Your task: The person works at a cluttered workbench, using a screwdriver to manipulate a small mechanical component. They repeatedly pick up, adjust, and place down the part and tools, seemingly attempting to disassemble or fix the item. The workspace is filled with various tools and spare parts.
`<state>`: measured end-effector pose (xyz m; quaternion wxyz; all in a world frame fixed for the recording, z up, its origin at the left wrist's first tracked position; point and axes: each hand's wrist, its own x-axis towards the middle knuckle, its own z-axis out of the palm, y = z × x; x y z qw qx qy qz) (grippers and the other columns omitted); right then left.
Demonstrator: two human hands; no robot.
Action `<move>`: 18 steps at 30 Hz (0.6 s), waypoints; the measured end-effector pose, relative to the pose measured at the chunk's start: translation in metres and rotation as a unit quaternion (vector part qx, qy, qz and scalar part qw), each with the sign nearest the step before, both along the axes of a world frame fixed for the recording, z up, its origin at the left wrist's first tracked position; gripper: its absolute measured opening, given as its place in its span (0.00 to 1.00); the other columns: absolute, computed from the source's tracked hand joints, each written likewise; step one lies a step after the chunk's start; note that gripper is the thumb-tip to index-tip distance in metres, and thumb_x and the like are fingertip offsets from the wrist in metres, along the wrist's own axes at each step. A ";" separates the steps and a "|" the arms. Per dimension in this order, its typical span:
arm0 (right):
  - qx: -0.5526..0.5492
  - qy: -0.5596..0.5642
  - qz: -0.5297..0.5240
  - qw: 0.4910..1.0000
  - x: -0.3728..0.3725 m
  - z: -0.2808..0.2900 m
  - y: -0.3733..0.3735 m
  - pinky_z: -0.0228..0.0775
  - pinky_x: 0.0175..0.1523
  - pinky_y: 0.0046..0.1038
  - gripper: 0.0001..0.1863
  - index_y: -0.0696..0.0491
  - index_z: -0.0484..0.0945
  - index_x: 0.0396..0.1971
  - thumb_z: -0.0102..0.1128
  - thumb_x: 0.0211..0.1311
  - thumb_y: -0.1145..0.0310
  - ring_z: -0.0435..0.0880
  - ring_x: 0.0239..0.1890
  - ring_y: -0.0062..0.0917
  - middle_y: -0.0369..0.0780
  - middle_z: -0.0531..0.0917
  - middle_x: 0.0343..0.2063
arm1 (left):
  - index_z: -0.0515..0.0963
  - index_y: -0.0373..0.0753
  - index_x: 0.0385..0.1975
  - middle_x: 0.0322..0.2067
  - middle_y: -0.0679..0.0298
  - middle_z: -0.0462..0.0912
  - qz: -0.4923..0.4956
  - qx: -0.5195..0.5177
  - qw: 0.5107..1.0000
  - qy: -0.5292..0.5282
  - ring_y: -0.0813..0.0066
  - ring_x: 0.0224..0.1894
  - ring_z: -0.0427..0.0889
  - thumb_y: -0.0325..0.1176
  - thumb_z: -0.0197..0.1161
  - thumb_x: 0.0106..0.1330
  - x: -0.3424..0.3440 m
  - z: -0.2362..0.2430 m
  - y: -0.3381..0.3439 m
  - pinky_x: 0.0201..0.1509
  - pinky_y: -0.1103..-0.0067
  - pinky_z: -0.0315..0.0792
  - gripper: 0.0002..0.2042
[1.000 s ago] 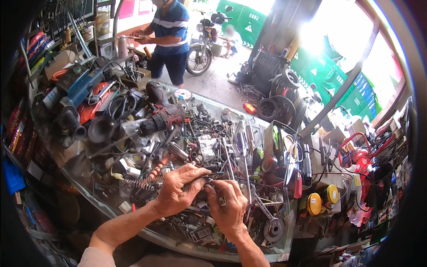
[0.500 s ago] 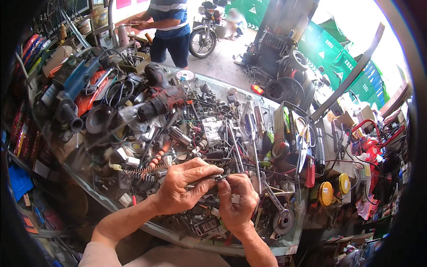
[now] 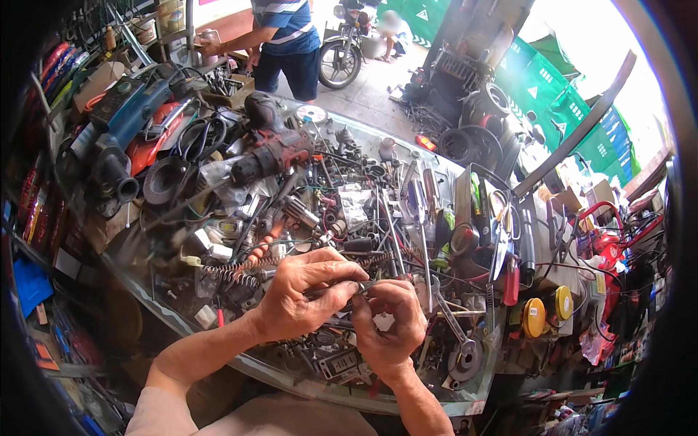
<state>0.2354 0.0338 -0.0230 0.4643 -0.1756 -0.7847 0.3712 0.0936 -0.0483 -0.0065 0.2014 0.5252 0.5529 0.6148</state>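
Evidently pinching a small dark piece (image 3: 363,288) between the left fingers (image 3: 338,272) and the right fingers (image 3: 395,292), tips nearly meeting; seemingly being midway through handling, not yet releasing it or showing any finished result. Holding it above the surface (image 3: 158,307), with a coil spring (image 3: 233,275) left of the fingers, a spanner (image 3: 456,328) to their right, a drill (image 3: 280,154) beyond.

On the bench (image 3: 469,405), springs (image 3: 233,275) lie before the drill (image 3: 282,152); motorcycle (image 3: 342,62) stands behind
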 end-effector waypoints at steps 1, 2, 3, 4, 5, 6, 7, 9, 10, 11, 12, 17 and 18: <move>0.007 0.000 0.002 1.000 0.000 -0.001 0.000 0.70 0.28 0.18 0.13 0.59 0.75 0.35 0.67 0.49 0.84 0.77 0.23 0.17 0.40 0.79 0.32 | 0.82 0.33 0.39 0.30 0.61 0.80 -0.006 0.002 1.000 0.000 0.76 0.30 0.79 0.21 0.63 0.59 -0.002 -0.003 0.001 0.34 0.80 0.73 0.09; 0.014 0.000 0.003 1.000 0.001 -0.003 0.000 0.70 0.27 0.18 0.14 0.59 0.75 0.35 0.67 0.48 0.84 0.77 0.22 0.17 0.40 0.79 0.32 | 0.82 0.33 0.39 0.30 0.61 0.80 -0.012 0.004 1.000 0.000 0.77 0.30 0.79 0.22 0.63 0.59 -0.004 -0.006 0.002 0.34 0.81 0.73 0.09; 0.021 0.003 0.007 1.000 0.000 -0.003 0.000 0.69 0.27 0.18 0.14 0.59 0.75 0.35 0.67 0.47 0.85 0.77 0.22 0.17 0.40 0.79 0.32 | 0.83 0.33 0.38 0.30 0.63 0.80 -0.021 -0.008 1.000 -0.014 0.78 0.30 0.78 0.24 0.63 0.60 -0.006 -0.008 0.002 0.35 0.81 0.72 0.07; 0.028 0.005 0.010 1.000 0.000 -0.003 0.000 0.69 0.27 0.18 0.15 0.58 0.75 0.35 0.67 0.47 0.85 0.77 0.21 0.17 0.40 0.79 0.32 | 0.83 0.33 0.38 0.30 0.63 0.79 -0.030 -0.015 0.999 -0.025 0.78 0.30 0.77 0.24 0.63 0.61 -0.007 -0.008 0.001 0.35 0.81 0.72 0.07; 0.034 0.007 0.013 0.999 0.000 -0.002 0.000 0.69 0.27 0.18 0.15 0.58 0.75 0.35 0.67 0.46 0.85 0.77 0.21 0.17 0.40 0.79 0.32 | 0.83 0.33 0.38 0.30 0.64 0.79 -0.040 -0.022 0.998 -0.037 0.79 0.30 0.76 0.24 0.63 0.61 -0.008 -0.007 0.001 0.35 0.81 0.71 0.07; 0.043 0.013 0.013 0.999 -0.001 -0.001 0.001 0.69 0.26 0.19 0.15 0.58 0.75 0.35 0.67 0.46 0.85 0.77 0.21 0.17 0.40 0.79 0.32 | 0.82 0.33 0.38 0.30 0.64 0.79 -0.051 -0.027 0.997 -0.045 0.79 0.30 0.76 0.25 0.62 0.62 -0.009 -0.004 0.002 0.35 0.80 0.71 0.07; 0.050 0.016 0.014 0.999 -0.001 -0.001 0.002 0.69 0.25 0.19 0.16 0.58 0.75 0.36 0.68 0.45 0.84 0.77 0.21 0.17 0.40 0.79 0.33 | 0.82 0.34 0.38 0.26 0.68 0.78 -0.072 -0.033 0.995 -0.066 0.84 0.26 0.73 0.28 0.63 0.65 -0.010 -0.002 0.004 0.29 0.83 0.68 0.06; 0.066 0.020 0.013 0.998 0.000 -0.003 0.004 0.70 0.23 0.19 0.19 0.58 0.75 0.38 0.69 0.44 0.84 0.78 0.21 0.18 0.41 0.80 0.34 | 0.81 0.34 0.39 0.23 0.71 0.76 -0.111 -0.131 0.971 -0.167 0.87 0.23 0.71 0.30 0.63 0.66 -0.013 0.005 0.003 0.25 0.86 0.64 0.07; 0.058 0.025 0.013 0.998 0.000 -0.003 0.003 0.70 0.23 0.19 0.19 0.58 0.75 0.38 0.69 0.44 0.84 0.78 0.21 0.18 0.41 0.80 0.34 | 0.81 0.34 0.39 0.22 0.72 0.76 -0.129 -0.179 0.951 -0.217 0.88 0.22 0.70 0.31 0.63 0.67 -0.015 0.008 0.003 0.24 0.87 0.62 0.07; 0.050 0.029 0.014 0.998 -0.001 -0.003 0.003 0.70 0.23 0.19 0.19 0.58 0.75 0.38 0.69 0.44 0.84 0.78 0.21 0.18 0.41 0.80 0.34 | 0.79 0.35 0.39 0.20 0.75 0.74 -0.150 -0.169 0.951 -0.212 0.92 0.20 0.67 0.35 0.62 0.69 -0.017 0.007 0.007 0.21 0.89 0.58 0.09; 0.041 0.027 0.012 0.999 0.000 -0.005 0.003 0.71 0.24 0.19 0.18 0.58 0.75 0.38 0.68 0.44 0.84 0.78 0.21 0.18 0.41 0.80 0.34 | 0.79 0.34 0.39 0.20 0.75 0.74 -0.161 -0.177 0.946 -0.218 0.92 0.20 0.67 0.35 0.62 0.69 -0.018 0.008 0.010 0.21 0.88 0.59 0.09; 0.035 0.026 -0.007 0.999 0.000 -0.009 0.005 0.71 0.25 0.20 0.18 0.58 0.75 0.38 0.68 0.44 0.84 0.79 0.21 0.19 0.41 0.80 0.35 | 0.77 0.34 0.39 0.21 0.73 0.74 -0.166 -0.177 0.948 -0.207 0.91 0.21 0.67 0.36 0.60 0.70 -0.018 0.009 0.013 0.22 0.88 0.61 0.10; 0.040 0.023 -0.001 0.999 0.000 -0.007 0.005 0.71 0.25 0.20 0.18 0.58 0.75 0.38 0.68 0.44 0.84 0.79 0.21 0.19 0.41 0.80 0.35 | 0.77 0.35 0.39 0.21 0.73 0.74 -0.155 -0.172 0.952 -0.199 0.91 0.21 0.68 0.36 0.60 0.70 -0.015 0.007 0.010 0.22 0.88 0.61 0.10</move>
